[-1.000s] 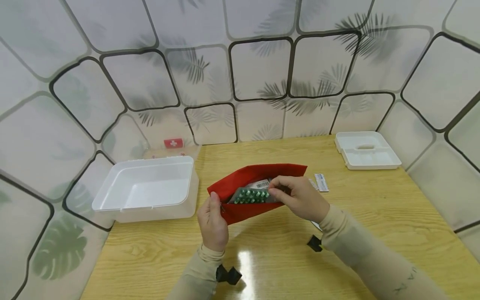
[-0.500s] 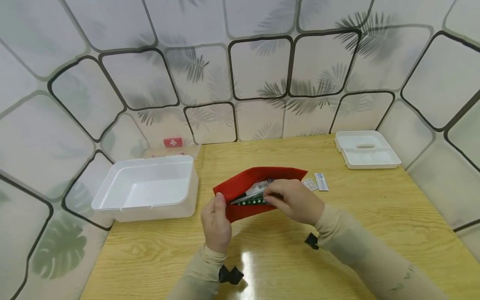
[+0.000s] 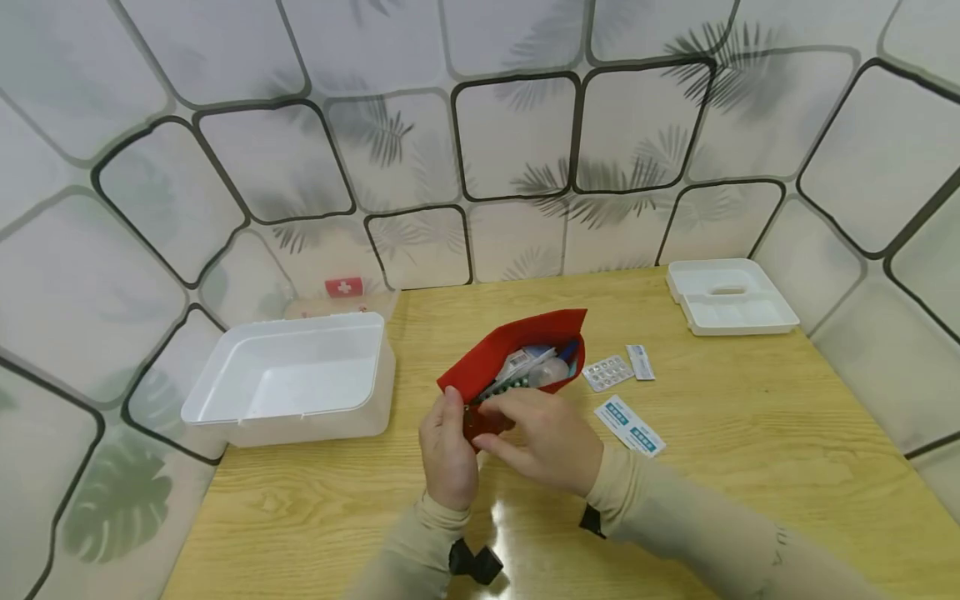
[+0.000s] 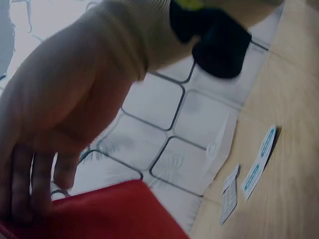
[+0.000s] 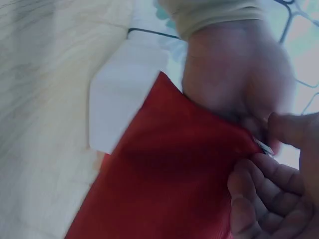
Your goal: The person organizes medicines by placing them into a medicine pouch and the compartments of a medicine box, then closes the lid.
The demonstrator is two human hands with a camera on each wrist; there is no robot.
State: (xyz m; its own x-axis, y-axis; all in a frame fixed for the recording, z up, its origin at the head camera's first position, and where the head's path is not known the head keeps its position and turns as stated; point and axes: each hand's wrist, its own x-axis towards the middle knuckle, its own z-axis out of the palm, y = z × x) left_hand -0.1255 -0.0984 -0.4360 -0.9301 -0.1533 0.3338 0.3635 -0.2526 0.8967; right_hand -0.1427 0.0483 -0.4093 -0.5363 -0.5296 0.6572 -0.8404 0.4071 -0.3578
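Observation:
A red zip pouch (image 3: pixel 501 354) lies tilted on the wooden table (image 3: pixel 750 467), its mouth open. Inside show a blister strip of green pills (image 3: pixel 508 385), white packs and something blue. My left hand (image 3: pixel 453 414) grips the pouch's near left corner, the thumb on top; in the left wrist view its fingers (image 4: pixel 22 184) curl over the red fabric (image 4: pixel 109 214). My right hand (image 3: pixel 497 427) is at that same corner. In the right wrist view its thumb and fingers (image 5: pixel 256 199) pinch the small metal zipper pull (image 5: pixel 264 146) at the pouch's edge (image 5: pixel 169 184).
An open white plastic box (image 3: pixel 292 379) stands at the left, with a red-cross lid (image 3: pixel 344 288) behind it. A white divided tray (image 3: pixel 731 297) sits at the back right. A silver blister pack (image 3: pixel 607 372), a small sachet (image 3: pixel 640 362) and blue-white packets (image 3: pixel 630 425) lie right of the pouch.
My right hand left the pouch's mouth and came down to the near left corner. The green pill strip sits deeper inside. The pouch turned and shifted left, uncovering the packets.

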